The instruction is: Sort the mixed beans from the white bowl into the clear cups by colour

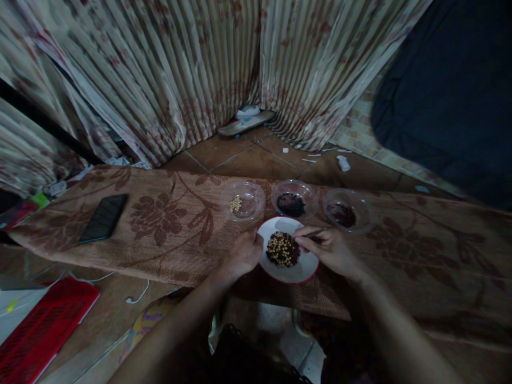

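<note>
- Striped curtains (216, 69) hang beyond the cloth-covered worktop (160, 261).
- White plate (307, 264) on the worktop, between both hands; mixed beans (283, 249) heaped near its middle.
- Left hand (246, 252): fingers grasping the plate's left rim, apart from the beans.
- Right hand (334, 249): fingers pinched on a slim dark tool (316, 232), over the plate's right side, just beside the beans.
- Three clear bowls (294, 186) in a row beyond the plate.

Plate (306, 265): white, edged red. Beans (283, 249): yellow and dark. Cloth (184, 253): brown, darker floral pattern. Curtain (192, 64): pale, striped, reddish blotches. Phone (104, 217): black. Floor (240, 158): brown.
</note>
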Tool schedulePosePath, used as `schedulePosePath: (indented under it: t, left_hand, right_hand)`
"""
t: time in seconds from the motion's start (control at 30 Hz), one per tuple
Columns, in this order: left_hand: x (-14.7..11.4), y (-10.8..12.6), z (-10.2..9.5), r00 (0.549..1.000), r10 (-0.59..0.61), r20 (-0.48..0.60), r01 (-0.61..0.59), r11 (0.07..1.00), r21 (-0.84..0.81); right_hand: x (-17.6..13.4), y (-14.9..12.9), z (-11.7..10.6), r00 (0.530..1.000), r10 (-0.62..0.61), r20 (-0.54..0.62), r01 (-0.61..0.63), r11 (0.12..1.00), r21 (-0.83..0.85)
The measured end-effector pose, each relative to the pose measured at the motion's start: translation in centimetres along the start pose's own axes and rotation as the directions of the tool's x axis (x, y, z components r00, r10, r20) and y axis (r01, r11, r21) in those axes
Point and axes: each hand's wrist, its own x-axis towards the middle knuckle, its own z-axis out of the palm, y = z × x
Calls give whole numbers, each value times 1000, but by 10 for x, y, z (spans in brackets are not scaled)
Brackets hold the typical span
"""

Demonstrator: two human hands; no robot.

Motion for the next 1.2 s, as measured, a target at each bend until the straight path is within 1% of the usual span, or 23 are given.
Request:
schedulePosePath:
  t: [0.17, 0.43, 0.6, 0.73, 0.97, 1.2]
  left_hand:
    - [1, -1, 1, 1000, 13, -14, -13, 1000, 0]
    - [0, -2, 1, 999, 42, -22, -42, 999, -22]
    - [-1, -1, 0, 999, 54, -10, -54, 998, -41]
    - [-2, 1, -1, 1000, 20, -1, -20, 999, -28]
    - [-2, 1, -1, 1000, 2, 0, -2, 1000, 13]
    - [-3, 1, -1, 1000, -17, 5, 17, 1000, 4]
  right_hand:
    - [1, 3, 4, 1000, 27, -15, -27, 999, 24]
    - [0, 4, 4, 998, 55, -6, -55, 998, 43]
    - [1, 6, 5, 999, 40, 8, -40, 999, 30]
    - [1, 5, 4, 1000, 24, -3, -24, 998, 52]
    - [3, -11, -3, 999, 14, -53, -10, 998, 64]
    - [5, 0, 2, 999, 33, 4, -33, 997, 68]
